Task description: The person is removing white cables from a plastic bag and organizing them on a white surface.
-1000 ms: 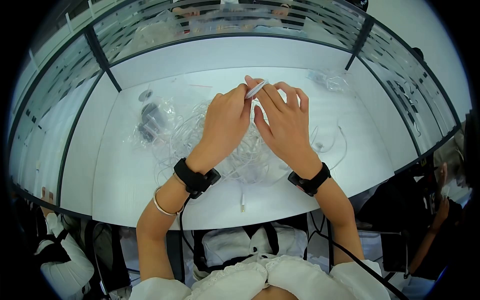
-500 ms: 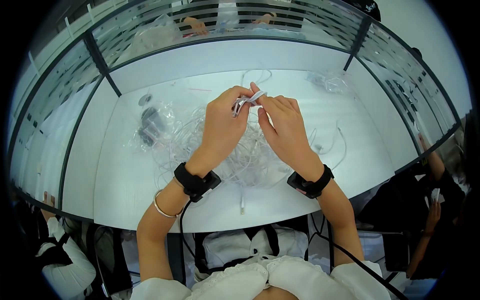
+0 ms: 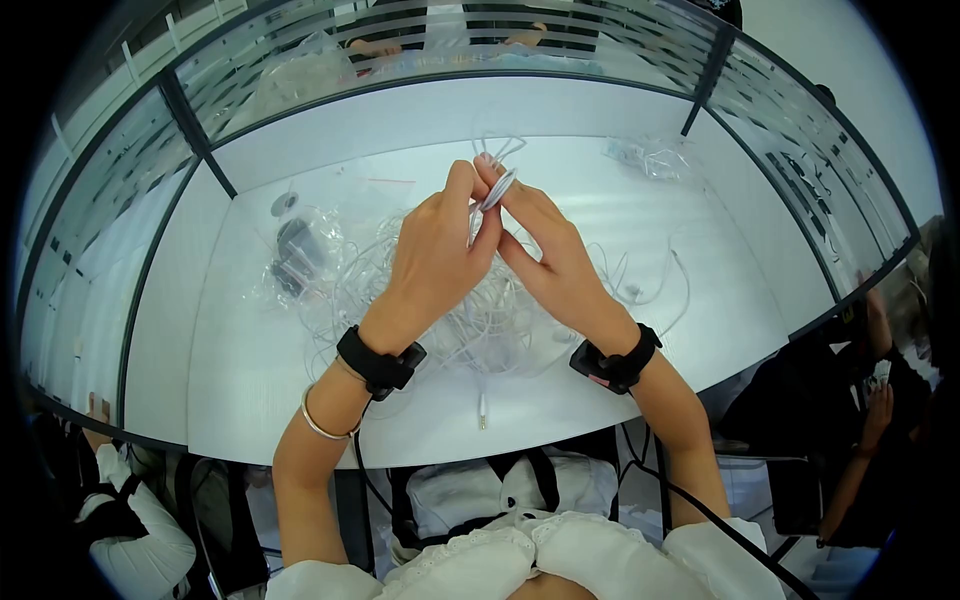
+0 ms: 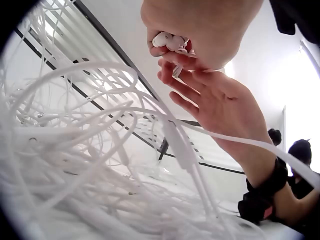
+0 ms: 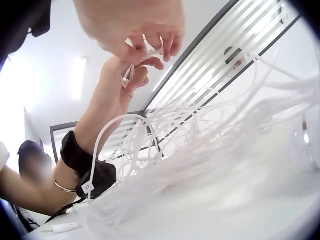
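Above the desk's middle, both hands meet at a small coiled bundle of white earphone cable (image 3: 497, 190). My left hand (image 3: 432, 245) grips the bundle with curled fingers; round white earbuds (image 4: 167, 41) poke out of its fist in the left wrist view. The fingertips of my right hand (image 3: 552, 248) pinch the cable wraps from the other side. Loose loops of cable stick up past the fingertips. Below the hands lies a tangled heap of white earphone cables (image 3: 500, 315), partly hidden by the hands and wrists.
An earphone plug (image 3: 482, 412) lies near the desk's front edge. Clear plastic bags with dark items (image 3: 298, 255) lie at the left, another clear bag (image 3: 655, 158) at the back right. A stray cable (image 3: 684, 275) curves at the right. Low partition walls (image 3: 450, 108) enclose the desk.
The flat bundle has turned in the fingers and loose loops now stand up behind it. Both hands have shifted slightly left, and the right fingers have closed in from a spread pose.
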Motion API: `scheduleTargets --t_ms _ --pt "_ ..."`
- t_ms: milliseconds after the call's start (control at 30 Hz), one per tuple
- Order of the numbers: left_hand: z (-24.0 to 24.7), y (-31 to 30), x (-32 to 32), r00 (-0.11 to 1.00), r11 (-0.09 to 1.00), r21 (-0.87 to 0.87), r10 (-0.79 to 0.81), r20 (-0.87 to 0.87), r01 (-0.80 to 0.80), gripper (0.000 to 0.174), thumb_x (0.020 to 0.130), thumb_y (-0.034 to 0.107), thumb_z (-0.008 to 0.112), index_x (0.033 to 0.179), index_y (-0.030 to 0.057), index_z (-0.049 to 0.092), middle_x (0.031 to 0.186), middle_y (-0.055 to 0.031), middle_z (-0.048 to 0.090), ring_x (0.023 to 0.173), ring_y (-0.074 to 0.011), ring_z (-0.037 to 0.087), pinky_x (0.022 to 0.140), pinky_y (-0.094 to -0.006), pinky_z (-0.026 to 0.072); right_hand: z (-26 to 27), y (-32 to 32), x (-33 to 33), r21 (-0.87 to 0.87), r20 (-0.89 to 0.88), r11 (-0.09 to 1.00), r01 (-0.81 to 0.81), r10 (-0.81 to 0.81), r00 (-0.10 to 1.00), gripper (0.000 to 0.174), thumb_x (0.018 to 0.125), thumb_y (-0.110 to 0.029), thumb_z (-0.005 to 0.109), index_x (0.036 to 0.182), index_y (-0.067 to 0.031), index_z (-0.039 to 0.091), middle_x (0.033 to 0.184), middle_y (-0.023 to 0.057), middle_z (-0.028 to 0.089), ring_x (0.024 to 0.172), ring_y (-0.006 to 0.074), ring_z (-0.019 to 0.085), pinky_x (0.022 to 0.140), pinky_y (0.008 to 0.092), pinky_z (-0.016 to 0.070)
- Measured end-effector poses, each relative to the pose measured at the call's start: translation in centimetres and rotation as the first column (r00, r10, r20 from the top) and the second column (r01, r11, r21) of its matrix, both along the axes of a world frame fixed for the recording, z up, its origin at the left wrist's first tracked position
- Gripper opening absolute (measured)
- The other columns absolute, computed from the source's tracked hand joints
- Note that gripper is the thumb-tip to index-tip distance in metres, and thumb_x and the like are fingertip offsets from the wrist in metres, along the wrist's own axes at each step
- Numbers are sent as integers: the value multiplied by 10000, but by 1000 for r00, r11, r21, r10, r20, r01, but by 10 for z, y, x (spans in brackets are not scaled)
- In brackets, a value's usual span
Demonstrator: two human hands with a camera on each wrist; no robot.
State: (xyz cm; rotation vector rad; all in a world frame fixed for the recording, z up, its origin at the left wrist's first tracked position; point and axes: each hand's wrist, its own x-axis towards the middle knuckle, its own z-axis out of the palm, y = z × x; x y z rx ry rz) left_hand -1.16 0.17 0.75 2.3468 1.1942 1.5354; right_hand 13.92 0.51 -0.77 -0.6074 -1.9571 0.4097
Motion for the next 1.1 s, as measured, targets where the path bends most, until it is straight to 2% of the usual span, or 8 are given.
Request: scheduleTargets --t_ms 67,167,333,533,633,767,867,1100 --pt "-1 -1 0 999 998 55 -17 28 15 217 829 29 593 960 39 420 758 -117 609 579 -294 594 522 -349 447 2 1 2 -58 -50 992 -108 105 993 616 817 33 541 1410 -69 410 1414 102 463 1247 296 457 1064 380 337" --pt "-5 -4 2 979 999 -44 -9 205 18 283 842 3 558 1044 32 363 775 -108 624 603 -133 563 525 -259 424 4 -1 3 -198 -126 946 -257 235 964 643 830 2 550 1442 -102 383 1456 83 415 1317 276 381 1099 377 284" --pt "1 -1 3 963 989 -132 -23 268 61 351 840 -16 525 1126 21 325 969 -152 673 679 -92 542 559 -210 405 2 -4 -1 -309 -204 894 -324 271 941 680 837 -32 566 1471 -134 342 1508 81 329 1401 265 252 1124 387 234" --pt "-4 0 7 902 959 -218 -75 425 183 271 846 -13 523 1081 23 393 925 -101 671 717 -62 525 586 -202 394 -6 1 1 -371 -309 851 -371 264 914 612 821 -37 576 1413 -120 448 1516 107 311 1411 262 242 1126 378 227" --pt "-12 8 3 928 968 -190 -82 363 161 290 814 60 583 1043 34 407 876 -132 695 527 -95 498 487 -249 380 -3 2 3 -464 -413 763 -451 264 872 537 827 -57 552 1361 -102 516 1515 92 315 1405 257 258 1121 372 235" --pt "-7 7 3 932 980 -162 -53 357 118 147 810 72 606 909 30 506 777 -62 681 514 -90 488 479 -244 365 0 6 5 -493 -468 700 -517 287 836 503 846 -119 510 1348 -77 529 1480 73 373 1393 225 286 1128 358 205" --pt "-5 5 2 948 969 -238 10 317 69 63 857 10 571 906 -1 534 863 -68 666 747 -75 596 596 -208 432 -2 5 5 -508 -466 692 -514 281 839 499 866 -122 502 1362 -75 510 1488 66 373 1396 214 288 1135 357 185" --pt "-10 10 2 948 948 -303 8 318 93 112 877 52 591 939 -21 532 917 -110 668 822 -153 651 677 -269 503 -9 6 -1 -473 -396 792 -386 200 896 540 871 -122 512 1404 -63 446 1479 65 390 1391 215 301 1128 344 224"
